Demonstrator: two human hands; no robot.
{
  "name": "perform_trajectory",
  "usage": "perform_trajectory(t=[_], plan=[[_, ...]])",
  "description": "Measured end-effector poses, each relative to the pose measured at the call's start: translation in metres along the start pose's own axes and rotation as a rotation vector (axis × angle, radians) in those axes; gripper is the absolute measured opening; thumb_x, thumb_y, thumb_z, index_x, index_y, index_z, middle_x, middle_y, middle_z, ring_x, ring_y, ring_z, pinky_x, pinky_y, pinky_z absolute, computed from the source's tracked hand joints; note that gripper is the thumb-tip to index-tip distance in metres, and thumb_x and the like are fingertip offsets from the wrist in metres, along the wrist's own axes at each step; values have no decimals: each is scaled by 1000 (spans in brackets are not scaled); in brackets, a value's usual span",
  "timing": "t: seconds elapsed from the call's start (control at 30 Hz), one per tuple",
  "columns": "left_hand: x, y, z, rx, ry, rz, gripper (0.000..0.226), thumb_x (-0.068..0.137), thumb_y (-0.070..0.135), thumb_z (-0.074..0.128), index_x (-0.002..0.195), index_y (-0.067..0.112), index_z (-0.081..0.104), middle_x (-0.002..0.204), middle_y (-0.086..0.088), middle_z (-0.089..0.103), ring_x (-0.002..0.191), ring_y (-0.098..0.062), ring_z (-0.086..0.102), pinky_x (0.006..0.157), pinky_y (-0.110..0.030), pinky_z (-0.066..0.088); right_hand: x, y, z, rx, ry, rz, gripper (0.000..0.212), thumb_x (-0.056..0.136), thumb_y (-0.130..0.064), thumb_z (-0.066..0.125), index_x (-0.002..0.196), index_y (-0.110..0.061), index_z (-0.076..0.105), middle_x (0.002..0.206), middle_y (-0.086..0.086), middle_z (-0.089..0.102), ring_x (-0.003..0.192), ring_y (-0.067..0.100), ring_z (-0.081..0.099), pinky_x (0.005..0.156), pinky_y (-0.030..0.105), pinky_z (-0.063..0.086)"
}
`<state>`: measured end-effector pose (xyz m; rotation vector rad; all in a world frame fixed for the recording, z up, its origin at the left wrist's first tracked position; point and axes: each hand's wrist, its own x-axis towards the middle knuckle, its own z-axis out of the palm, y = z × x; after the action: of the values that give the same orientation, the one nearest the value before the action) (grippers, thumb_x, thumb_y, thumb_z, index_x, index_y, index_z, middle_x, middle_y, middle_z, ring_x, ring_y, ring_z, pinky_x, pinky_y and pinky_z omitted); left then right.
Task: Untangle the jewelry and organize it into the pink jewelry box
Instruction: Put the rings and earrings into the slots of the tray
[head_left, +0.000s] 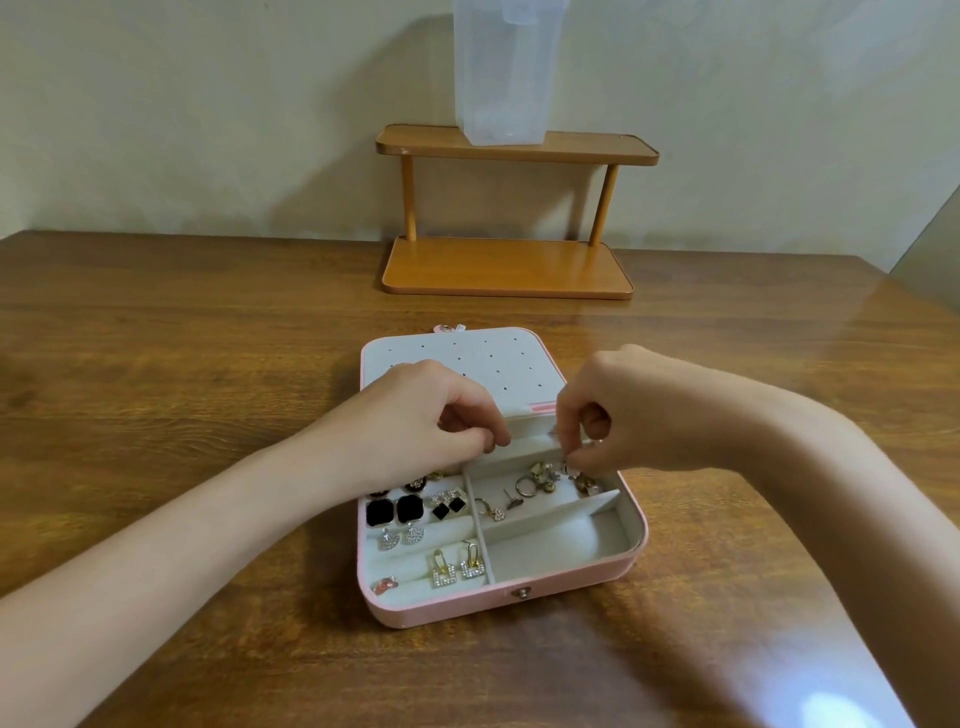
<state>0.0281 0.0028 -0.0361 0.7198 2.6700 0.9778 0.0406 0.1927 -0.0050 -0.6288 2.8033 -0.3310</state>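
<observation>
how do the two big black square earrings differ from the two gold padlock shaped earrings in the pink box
The big black square earrings are dark, solid slabs; the gold padlock shaped earrings are pale, sparkly open frames with hoop tops. The black pair sits farther back in the pink jewelry box, the padlock pair near its front edge. Both pairs lie side by side in the left section.

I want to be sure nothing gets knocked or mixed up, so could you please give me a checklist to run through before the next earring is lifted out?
1. Pink jewelry box lies open and flat on the table: ok.
2. Right hand pinches a small piece over the loose pile: ok; what piece, cannot tell.
3. Left hand holds something: cannot tell.
4. Black square earrings sit paired in the left rows: ok.
5. Near right compartment is free to take pieces: ok.
6. Pile is untangled: not ok, pieces overlap.
</observation>
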Motion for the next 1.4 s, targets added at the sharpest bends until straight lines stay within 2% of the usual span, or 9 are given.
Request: perform_trajectory(t=[0.2,0.4,0.5,0.6,0.83,1.0,1.1,1.23,1.4], plan=[[-2,3,0,4,19,6,23,87,13,62,80,33,71,79,18,69,73,9,59,64,-5,44,4,-16,11,-23,-35,-98,11,79,-26,72,88,-32,73,51,-15,48,54,2,47,52,15,35],[-17,6,-4,-35,190,31,26,87,10,58,79,32,70,79,19,68,75,6,60,65,-7,45,8,-28,26,-136,-1,-85,10,82,-24,66,88,-29,72,80,-12,62,80,8,49,68,27,46],[-29,9,-9,-54,214,53,23,86,10,60,81,29,72,82,18,69,80,4,60,67,-7,45,4,-27,16,-98,33,-66,4,82,-25,69,84,-25,72,62,-14,56,61,3,48,58,20,42],[-46,12,-12,-83,166,75,17,84,16,67,83,31,72,78,20,70,78,9,61,65,-4,43,-6,-34,-2,172,13,-108,5,81,-23,71,76,-25,71,45,-14,46,44,4,39,46,13,30],[-85,6,-15,-134,119,35,16,77,19,73,77,35,74,80,25,70,84,12,61,70,-4,45,-20,-67,6,414,-157,-148,8,85,-21,67,79,-25,71,53,-15,50,49,1,38,45,12,29],[-109,-9,-11,-22,196,45,13,77,23,73,77,36,73,73,23,68,76,6,61,65,-9,44,-13,-89,17,186,-166,-125,8,87,-26,65,86,-20,71,69,-4,54,59,6,40,55,17,31],[-115,-17,-6,113,192,78,12,78,27,72,82,38,72,75,18,63,79,1,57,67,-14,44,-9,-102,17,28,-203,-87,6,89,-26,62,84,-25,64,64,-14,45,59,2,41,54,15,28],[-111,-19,-1,155,186,84,8,80,27,72,85,33,75,70,22,56,74,3,53,62,-16,39,-5,-105,18,-76,-246,-72,5,90,-24,60,88,-24,65,68,-16,41,62,2,39,56,16,26],[-96,-16,-2,112,131,-19,6,77,28,73,74,34,71,61,16,57,61,6,51,54,-11,36,0,-105,21,-82,-267,-47,18,89,-23,61,73,-31,59,70,-15,42,64,4,40,58,19,27]])
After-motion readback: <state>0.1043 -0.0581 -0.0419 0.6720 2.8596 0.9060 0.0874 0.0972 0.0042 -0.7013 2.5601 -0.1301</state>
